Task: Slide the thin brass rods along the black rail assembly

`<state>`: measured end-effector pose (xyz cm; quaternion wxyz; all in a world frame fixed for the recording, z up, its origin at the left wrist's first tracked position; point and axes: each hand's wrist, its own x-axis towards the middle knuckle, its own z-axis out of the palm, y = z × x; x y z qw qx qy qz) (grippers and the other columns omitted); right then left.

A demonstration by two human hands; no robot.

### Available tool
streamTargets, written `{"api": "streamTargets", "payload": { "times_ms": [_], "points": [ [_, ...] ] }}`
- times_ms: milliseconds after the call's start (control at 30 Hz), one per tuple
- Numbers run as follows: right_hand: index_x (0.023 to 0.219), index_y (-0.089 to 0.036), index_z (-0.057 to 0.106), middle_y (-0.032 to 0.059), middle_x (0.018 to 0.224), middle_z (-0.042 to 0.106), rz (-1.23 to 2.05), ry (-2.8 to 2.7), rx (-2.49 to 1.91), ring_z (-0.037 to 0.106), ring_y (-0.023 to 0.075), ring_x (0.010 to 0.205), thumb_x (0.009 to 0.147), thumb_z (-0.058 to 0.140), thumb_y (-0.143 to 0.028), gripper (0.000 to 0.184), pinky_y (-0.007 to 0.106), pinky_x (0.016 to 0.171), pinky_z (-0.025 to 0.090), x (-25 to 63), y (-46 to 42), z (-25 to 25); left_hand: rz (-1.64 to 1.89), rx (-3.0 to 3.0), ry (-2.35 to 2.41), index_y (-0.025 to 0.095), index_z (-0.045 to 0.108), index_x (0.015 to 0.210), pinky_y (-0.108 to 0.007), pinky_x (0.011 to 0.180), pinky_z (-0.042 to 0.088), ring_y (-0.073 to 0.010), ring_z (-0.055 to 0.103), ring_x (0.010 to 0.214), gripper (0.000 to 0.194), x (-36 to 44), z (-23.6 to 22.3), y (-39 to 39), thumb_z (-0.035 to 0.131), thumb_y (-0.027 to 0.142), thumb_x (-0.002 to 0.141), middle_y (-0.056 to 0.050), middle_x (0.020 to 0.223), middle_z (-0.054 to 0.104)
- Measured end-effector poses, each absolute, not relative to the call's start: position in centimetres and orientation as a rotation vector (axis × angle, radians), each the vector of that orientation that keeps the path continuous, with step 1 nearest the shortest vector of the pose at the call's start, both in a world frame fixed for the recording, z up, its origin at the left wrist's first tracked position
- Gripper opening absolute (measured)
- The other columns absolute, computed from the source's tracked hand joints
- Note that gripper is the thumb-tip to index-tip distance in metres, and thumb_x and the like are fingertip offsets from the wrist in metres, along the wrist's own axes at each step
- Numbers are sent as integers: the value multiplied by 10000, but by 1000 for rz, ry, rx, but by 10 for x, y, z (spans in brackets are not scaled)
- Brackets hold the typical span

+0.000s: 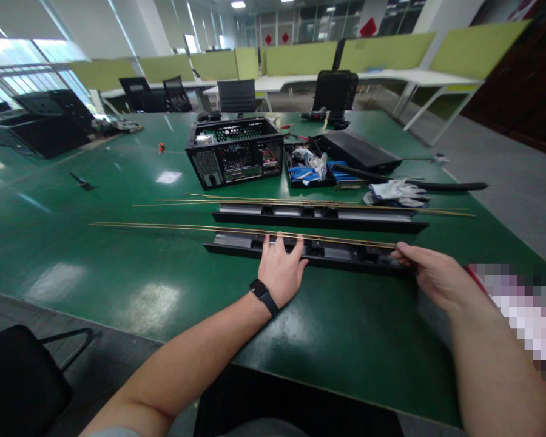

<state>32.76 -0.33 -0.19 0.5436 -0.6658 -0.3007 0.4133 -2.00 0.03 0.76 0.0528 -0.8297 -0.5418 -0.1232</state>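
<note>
In the head view I have the left hand [279, 273] with its fingers spread apart, fingertips resting on two thin brass rods [173, 227] that lie along the near black channel [236, 249]. My right hand [432, 273] has thumb and fingers pinched together on the rods' right end. I count two channels in all; the far channel [318, 220] has at least two more rods [200, 201] over it. Behind stands one open computer case [236, 152].
</note>
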Motion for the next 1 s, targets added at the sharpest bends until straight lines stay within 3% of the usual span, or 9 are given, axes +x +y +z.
{"api": "streamTargets", "payload": {
  "times_ms": [333,567,733,1000],
  "points": [
    [703,-217,811,67,772,739,980,-725,-1571,643,216,801,404,1079,-639,583,353,738,566,332,-1,-6,-413,-2544,-1669,241,581,1694,-689,1375,291,-376,712,1396,591,-22,6,1,610,435,1137,-291,1641,614],
    [708,-203,829,68,781,742,981,-713,-1567,637,199,815,384,1090,-610,582,319,740,563,331,-1,-4,-435,-2563,-1677,265,624,1668,-728,1373,280,-384,719,1379,567,-24,7,1,629,442,1129,-287,1646,606],
    [722,-185,818,69,781,733,1006,-685,-1547,637,180,799,461,1081,-538,512,273,710,567,332,-2,-3,-430,-2555,-1673,259,622,1671,-724,1373,283,-386,717,1393,576,-25,6,2,633,450,1128,-299,1656,592],
    [761,-171,764,76,755,699,953,-546,-1514,617,148,682,635,946,-276,245,218,575,550,338,-2,0,-411,-2560,-1665,259,616,1673,-724,1371,287,-389,708,1410,576,-25,5,2,620,454,1131,-294,1673,592]
  ]
}}
